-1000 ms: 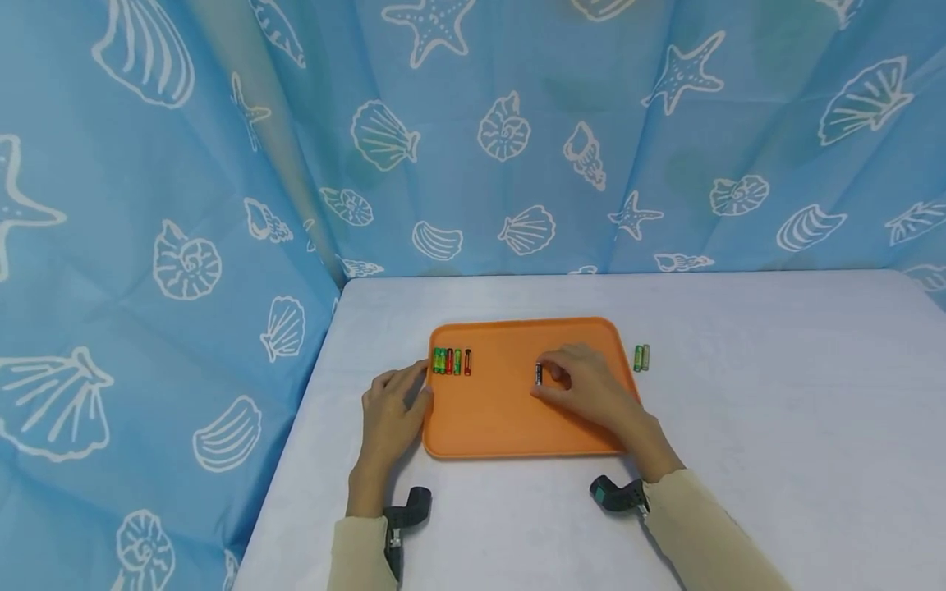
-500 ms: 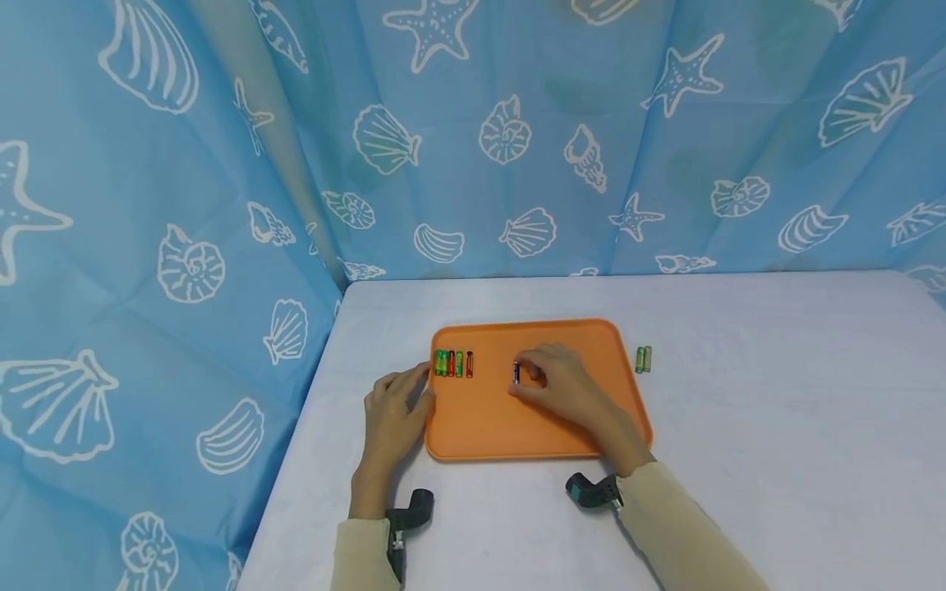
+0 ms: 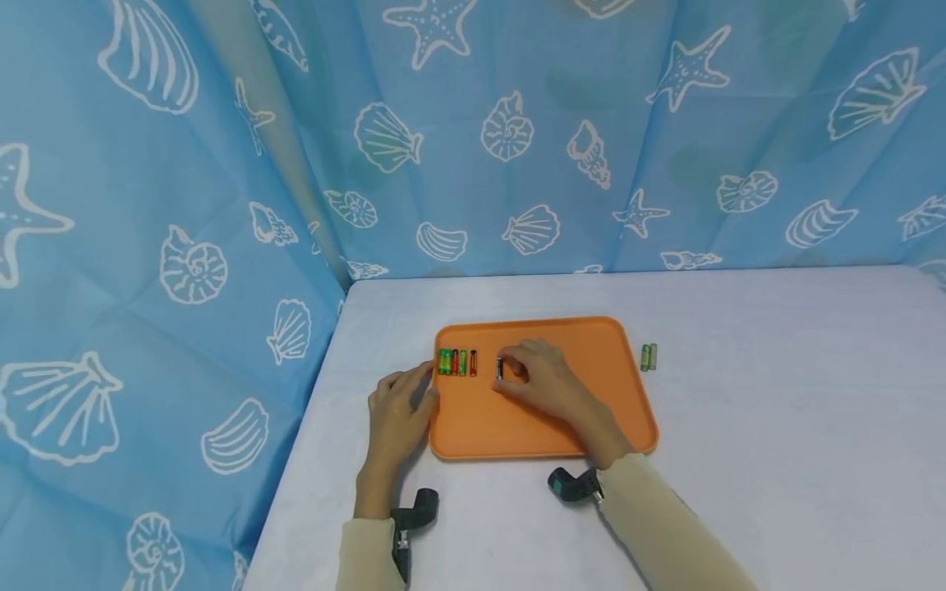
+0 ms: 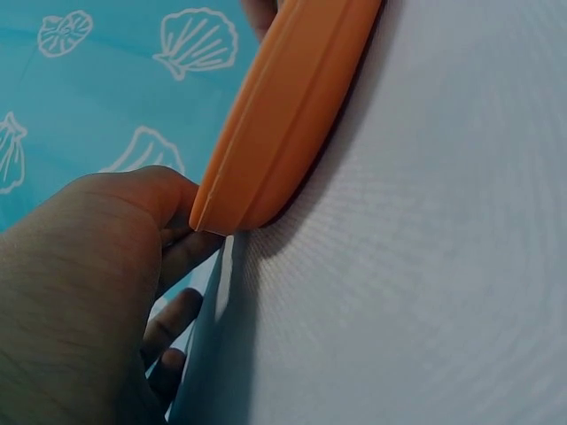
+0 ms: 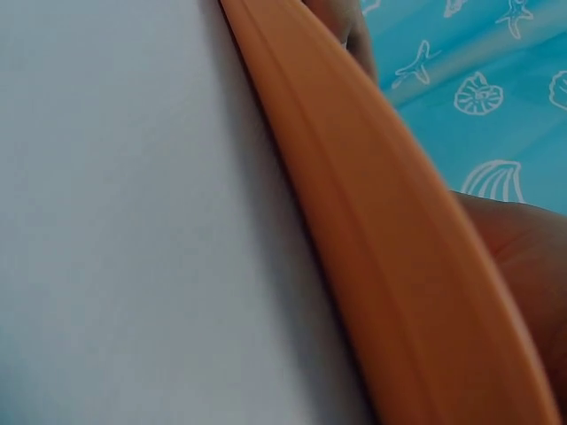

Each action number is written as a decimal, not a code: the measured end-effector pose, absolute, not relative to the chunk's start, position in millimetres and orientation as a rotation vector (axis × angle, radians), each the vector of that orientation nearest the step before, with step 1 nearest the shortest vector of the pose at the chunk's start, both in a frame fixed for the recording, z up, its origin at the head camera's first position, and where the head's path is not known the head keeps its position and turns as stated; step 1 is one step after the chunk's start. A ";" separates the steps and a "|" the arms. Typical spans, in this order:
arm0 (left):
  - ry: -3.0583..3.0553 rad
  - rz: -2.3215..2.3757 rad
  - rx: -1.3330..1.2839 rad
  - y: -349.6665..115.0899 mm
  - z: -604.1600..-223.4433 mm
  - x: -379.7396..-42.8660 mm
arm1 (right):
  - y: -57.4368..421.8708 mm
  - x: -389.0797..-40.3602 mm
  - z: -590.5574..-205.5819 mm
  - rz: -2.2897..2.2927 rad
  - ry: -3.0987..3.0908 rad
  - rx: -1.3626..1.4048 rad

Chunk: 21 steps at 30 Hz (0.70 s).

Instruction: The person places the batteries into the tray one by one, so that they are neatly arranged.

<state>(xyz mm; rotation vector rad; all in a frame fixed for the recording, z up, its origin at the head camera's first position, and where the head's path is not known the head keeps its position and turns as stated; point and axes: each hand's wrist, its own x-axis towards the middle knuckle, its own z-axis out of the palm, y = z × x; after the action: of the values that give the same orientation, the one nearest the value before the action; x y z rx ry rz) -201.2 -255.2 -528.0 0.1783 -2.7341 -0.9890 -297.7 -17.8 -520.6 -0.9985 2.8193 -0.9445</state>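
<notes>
In the head view, an orange tray (image 3: 510, 431) lies on the white table. My right hand (image 3: 543, 379) is over its middle, pinching a dark battery (image 3: 499, 369) between thumb and fingers; this battery stands lengthwise like the others. Left of it is a row of several batteries along the tray's upper left: green ones (image 3: 445, 362), a red one (image 3: 454, 363), and a dark red and orange battery (image 3: 474, 364) slightly apart. My left hand (image 3: 399, 414) touches the tray's left rim, its fingers relaxed. The left wrist view shows it at the tray wall (image 4: 283, 115).
Two green batteries (image 3: 645, 358) lie side by side on the white tabletop (image 3: 776, 394), right of the tray. A blue curtain (image 3: 547, 139) with shell prints hangs behind the table and along its left side.
My right hand has moved left across the tray with the dark battery, bringing it close to the row. The left hand has stayed at the tray's left rim.
</notes>
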 end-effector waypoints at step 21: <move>-2.736 -0.980 0.180 -255.4 -528.1 -201.0 | -40.5 -305.0 -522.4 -0.989 2.803 -0.975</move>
<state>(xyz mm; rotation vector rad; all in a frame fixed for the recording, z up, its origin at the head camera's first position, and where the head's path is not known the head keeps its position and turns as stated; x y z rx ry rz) -201.0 -255.4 -528.1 0.1800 -2.7360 -0.9800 -305.0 -40.5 -522.4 -0.9747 2.8029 -0.9891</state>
